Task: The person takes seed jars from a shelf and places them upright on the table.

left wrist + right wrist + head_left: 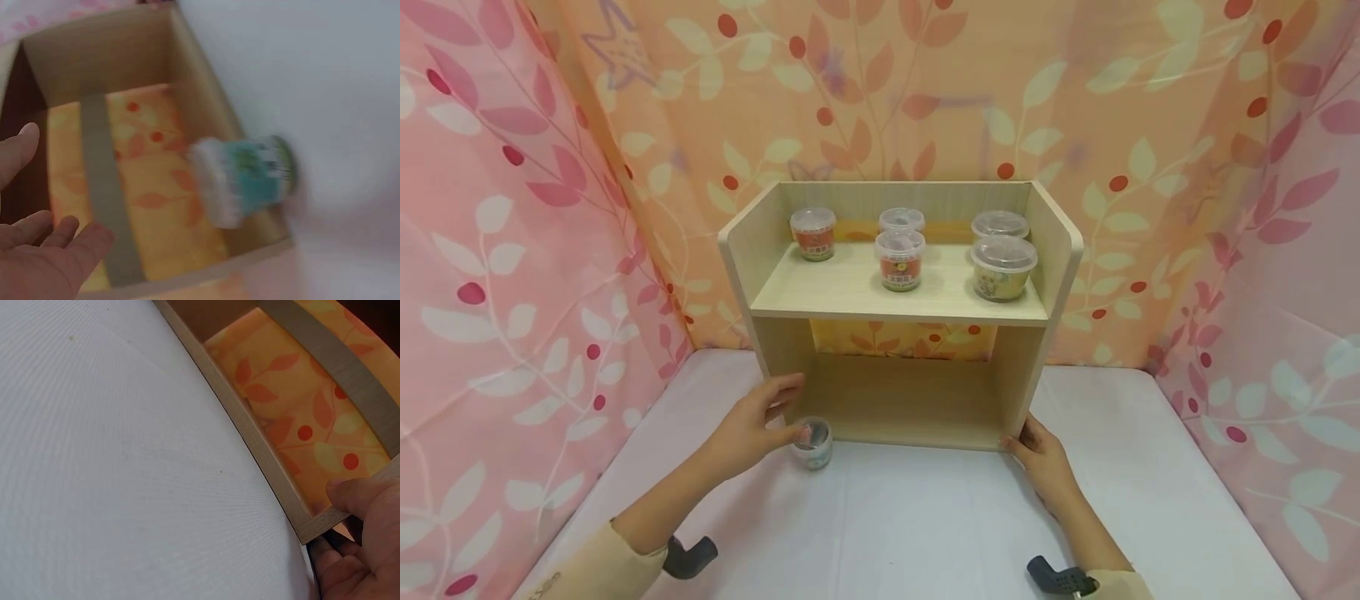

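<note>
My left hand [741, 429] hovers by the front left side of the wooden shelf, thumb and fingers spread apart. Just past its thumb in the head view stands a small lidded plastic cup [815, 450], on the white table against the shelf's bottom edge. The left wrist view shows the cup's teal and green label [253, 175], with a gap between cup and fingers [90, 247]. My right hand [1043, 462] grips the shelf [1060, 275] at its lower right front corner, thumb on the inner face of the side panel [322, 522] and fingers outside.
On the upper board stand a red-labelled cup [814, 237] at left, two more in the middle, the front one [900, 262] red-labelled, and two wider yellowish tubs [1002, 271] at right. Patterned curtains [880, 92] surround the white table [917, 525].
</note>
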